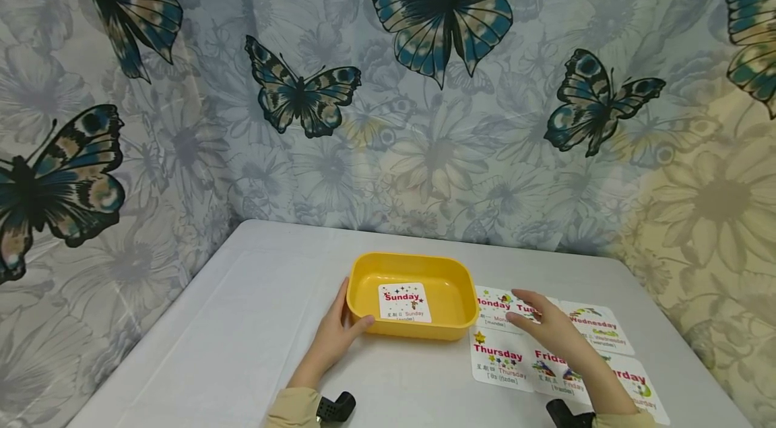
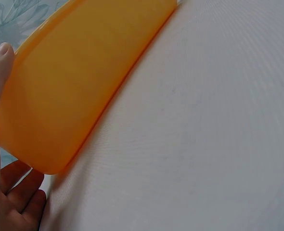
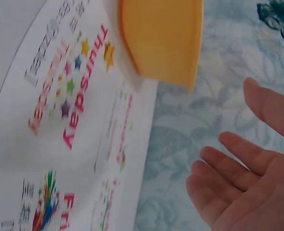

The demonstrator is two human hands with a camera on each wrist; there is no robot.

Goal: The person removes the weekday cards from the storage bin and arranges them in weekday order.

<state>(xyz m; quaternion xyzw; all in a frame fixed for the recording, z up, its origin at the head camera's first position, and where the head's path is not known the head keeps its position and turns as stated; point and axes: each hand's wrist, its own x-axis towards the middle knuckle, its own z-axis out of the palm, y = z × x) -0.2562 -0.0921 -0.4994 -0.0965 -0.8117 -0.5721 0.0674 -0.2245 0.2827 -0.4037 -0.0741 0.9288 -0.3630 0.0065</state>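
A yellow plastic tray (image 1: 424,331) stands on the table in the head view, with a white "Sunday" card (image 1: 405,303) lying inside it. My left hand (image 1: 332,339) holds the tray's left end, thumb at the near rim and the other fingers round the side. In the left wrist view those fingers (image 2: 25,192) touch the tray's lower corner. My right hand (image 1: 554,330) hovers over the weekday cards right of the tray, fingers spread and holding nothing. Below it lie the "Thursday" card (image 1: 502,359) and "Friday" card (image 1: 548,384); the hand and forearm partly cover several cards.
The "Wednesday" card (image 1: 597,330) and the partly covered "Saturday" card (image 1: 636,391) lie towards the right of the white table (image 1: 242,320). Behind the table hangs a butterfly-patterned cloth (image 1: 436,165). The "Monday" card (image 1: 492,303) sits close to the tray's right end.
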